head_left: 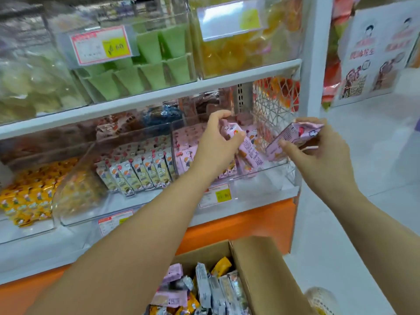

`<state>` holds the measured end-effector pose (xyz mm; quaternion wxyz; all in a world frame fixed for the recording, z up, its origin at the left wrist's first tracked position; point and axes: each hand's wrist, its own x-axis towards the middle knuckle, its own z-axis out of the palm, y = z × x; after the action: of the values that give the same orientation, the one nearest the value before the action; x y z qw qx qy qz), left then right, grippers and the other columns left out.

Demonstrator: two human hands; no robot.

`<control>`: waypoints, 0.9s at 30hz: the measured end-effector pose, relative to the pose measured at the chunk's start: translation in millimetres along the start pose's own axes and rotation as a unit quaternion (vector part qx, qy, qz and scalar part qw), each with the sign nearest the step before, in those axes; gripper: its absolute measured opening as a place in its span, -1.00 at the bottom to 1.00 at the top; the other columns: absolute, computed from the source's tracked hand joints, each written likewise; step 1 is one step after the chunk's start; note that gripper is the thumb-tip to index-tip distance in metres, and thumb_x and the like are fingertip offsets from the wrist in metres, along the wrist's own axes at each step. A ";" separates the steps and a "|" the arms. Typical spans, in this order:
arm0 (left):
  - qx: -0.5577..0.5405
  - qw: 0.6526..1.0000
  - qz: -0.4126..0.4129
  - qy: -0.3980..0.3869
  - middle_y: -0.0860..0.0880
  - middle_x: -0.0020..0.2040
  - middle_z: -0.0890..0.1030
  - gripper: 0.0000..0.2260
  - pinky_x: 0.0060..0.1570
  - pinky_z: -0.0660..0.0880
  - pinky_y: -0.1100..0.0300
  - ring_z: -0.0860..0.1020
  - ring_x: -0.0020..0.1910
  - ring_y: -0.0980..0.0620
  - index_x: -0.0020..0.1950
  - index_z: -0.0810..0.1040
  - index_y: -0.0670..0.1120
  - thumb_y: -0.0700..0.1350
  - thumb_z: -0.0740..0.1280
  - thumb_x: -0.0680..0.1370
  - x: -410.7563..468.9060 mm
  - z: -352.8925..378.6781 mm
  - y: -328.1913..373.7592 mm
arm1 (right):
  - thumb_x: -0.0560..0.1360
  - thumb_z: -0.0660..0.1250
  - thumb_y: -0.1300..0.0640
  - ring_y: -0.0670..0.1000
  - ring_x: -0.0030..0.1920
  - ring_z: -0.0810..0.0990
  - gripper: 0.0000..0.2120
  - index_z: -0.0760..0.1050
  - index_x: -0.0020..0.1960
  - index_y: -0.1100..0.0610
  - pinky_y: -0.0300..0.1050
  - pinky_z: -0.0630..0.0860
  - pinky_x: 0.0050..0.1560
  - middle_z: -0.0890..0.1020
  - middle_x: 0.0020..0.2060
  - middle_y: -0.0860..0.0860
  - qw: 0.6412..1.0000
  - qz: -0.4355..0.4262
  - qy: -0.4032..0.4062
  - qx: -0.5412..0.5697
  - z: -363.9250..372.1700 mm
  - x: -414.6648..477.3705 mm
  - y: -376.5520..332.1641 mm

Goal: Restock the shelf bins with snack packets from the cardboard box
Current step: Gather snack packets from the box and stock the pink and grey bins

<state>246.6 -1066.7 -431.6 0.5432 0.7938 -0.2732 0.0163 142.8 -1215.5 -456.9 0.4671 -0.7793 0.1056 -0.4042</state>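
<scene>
Open bin (268,176) rim — pink packets (293,137) in left hand (213,144) and right hand (322,158)

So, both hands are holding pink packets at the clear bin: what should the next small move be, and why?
Probably lower the left hand and stand its pink packet beside the pink rows in the clear bin, since it hovers right over the open gap there. The right hand holds its own pink stack at the bin's right wall, ready to follow.
</scene>
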 end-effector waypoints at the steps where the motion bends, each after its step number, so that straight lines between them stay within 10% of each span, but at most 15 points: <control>1: 0.004 1.000 -0.003 -0.006 -0.01 0.17 0.44 -0.71 -0.07 0.58 -0.09 0.62 -0.17 -0.09 0.21 0.32 0.11 -0.12 0.32 0.57 10.8 7.3 -5.8 | 0.43 0.45 0.10 -0.25 -0.26 0.56 -0.67 0.44 0.14 -0.04 -0.49 0.44 -0.23 0.58 -0.21 -0.18 1.000 0.002 0.001 0.004 -0.1 2.3 3.4; 7: 0.023 0.991 -0.106 -0.083 -0.09 0.16 0.48 -0.74 -0.01 0.57 -0.09 0.60 -0.08 -0.15 0.05 0.41 0.02 -0.28 0.36 0.50 72.8 45.6 -40.3 | 0.39 0.43 0.04 -0.21 -0.21 0.55 -0.69 0.43 0.08 -0.09 -0.45 0.44 -0.22 0.57 -0.23 -0.23 1.000 0.001 0.009 0.012 3.0 8.2 19.3; 11: 0.172 0.977 -0.052 -0.119 -0.04 0.30 0.46 -0.65 -0.19 0.40 0.24 0.48 -0.04 0.04 0.29 0.41 -0.06 -0.23 0.35 0.53 100.9 62.2 -54.9 | 0.39 0.45 0.07 -0.24 -0.19 0.55 -0.67 0.39 0.01 -0.21 -0.48 0.42 -0.22 0.58 -0.23 -0.24 1.000 -0.007 0.010 0.019 4.0 12.7 24.8; 18: 0.440 0.885 0.067 -0.134 -0.08 0.26 0.50 -0.56 0.04 0.44 0.06 0.47 0.22 -0.12 0.36 0.43 0.03 0.06 0.39 0.50 122.0 78.9 -58.4 | 0.39 0.46 0.07 -0.25 -0.13 0.53 -0.63 0.35 -0.07 -0.30 -0.43 0.45 -0.15 0.56 -0.19 -0.30 1.000 0.009 -0.015 0.011 9.1 14.6 34.8; 27: 0.531 0.835 0.128 -0.072 -0.06 0.31 0.44 -0.45 0.20 0.33 0.02 0.46 0.24 -0.12 0.39 0.32 0.00 0.19 0.34 0.48 120.2 78.8 -67.2 | 0.40 0.46 0.05 -0.27 -0.14 0.52 -0.63 0.34 -0.03 -0.30 -0.46 0.45 -0.19 0.54 -0.20 -0.31 1.000 0.016 -0.012 0.001 13.3 13.6 34.0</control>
<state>357.9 -1167.8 -482.4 0.0104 0.9169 -0.3606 0.1708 168.6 -1232.8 -480.5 0.4757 -0.7816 0.1124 -0.3874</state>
